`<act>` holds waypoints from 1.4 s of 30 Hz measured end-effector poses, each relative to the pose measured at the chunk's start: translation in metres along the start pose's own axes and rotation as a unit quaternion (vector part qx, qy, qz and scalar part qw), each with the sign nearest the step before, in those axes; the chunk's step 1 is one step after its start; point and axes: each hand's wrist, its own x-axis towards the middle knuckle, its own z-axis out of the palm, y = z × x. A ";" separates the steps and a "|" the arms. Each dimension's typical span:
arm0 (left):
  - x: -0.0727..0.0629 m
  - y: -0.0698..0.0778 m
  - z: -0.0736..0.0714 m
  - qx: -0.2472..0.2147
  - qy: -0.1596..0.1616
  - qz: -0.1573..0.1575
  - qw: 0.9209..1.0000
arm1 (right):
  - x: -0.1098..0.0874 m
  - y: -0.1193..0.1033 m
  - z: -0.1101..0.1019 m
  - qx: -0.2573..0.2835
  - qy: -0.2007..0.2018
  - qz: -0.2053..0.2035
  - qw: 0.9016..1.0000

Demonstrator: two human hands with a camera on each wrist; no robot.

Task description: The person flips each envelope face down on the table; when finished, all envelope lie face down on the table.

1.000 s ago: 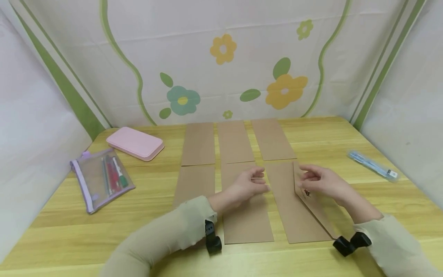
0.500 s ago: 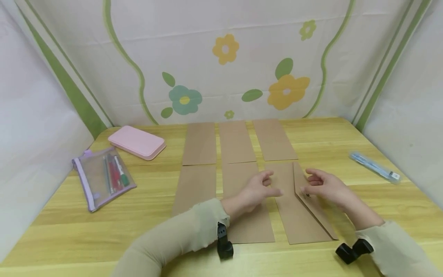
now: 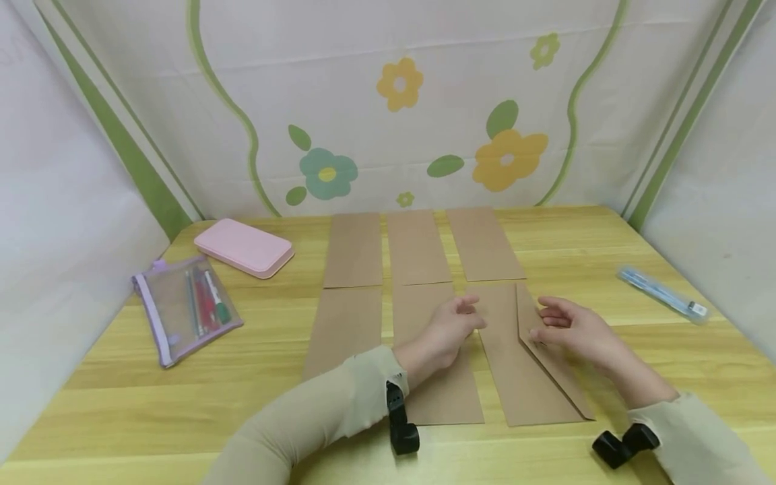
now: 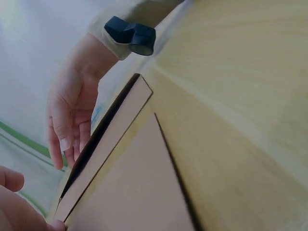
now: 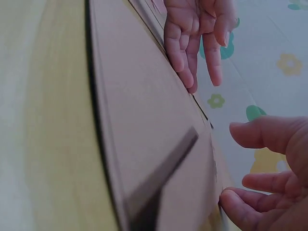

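Note:
A brown kraft-paper envelope (image 3: 498, 370) lies at the front right of a group of several, its long flap (image 3: 554, 367) folded over and slightly raised along its edge. Beside the flap's right edge is my right hand (image 3: 578, 330), fingers loosely bent, a fingertip right at the envelope's edge in the right wrist view. My left hand (image 3: 445, 330) hovers over the middle front envelope (image 3: 445, 397), its fingers relaxed and reaching toward the gap before the flapped one. Nothing shows in either hand.
Behind lie more brown envelopes (image 3: 419, 249) in a back row, with another (image 3: 345, 323) at front left. To the left are a pink case (image 3: 242, 246) and a mesh zip pouch (image 3: 182, 306) with pens. A clear blue pack (image 3: 661, 293) is at right.
My right hand has eased slightly right, off the flap, and the printed mark by its fingers is out of sight. My left hand shifted right, then drew its thumb back.

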 end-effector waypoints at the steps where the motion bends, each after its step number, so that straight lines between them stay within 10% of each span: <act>1: 0.000 0.000 0.000 -0.003 0.005 0.002 1.000 | 0.000 0.001 0.000 0.002 -0.002 -0.001 1.000; 23: -0.012 -0.004 0.004 -0.012 0.074 0.087 0.993 | 0.001 0.004 0.006 0.123 -0.019 0.002 0.992; 42: -0.021 0.005 -0.008 -0.015 0.056 0.151 0.987 | 0.011 -0.010 0.027 0.230 -0.022 0.010 0.973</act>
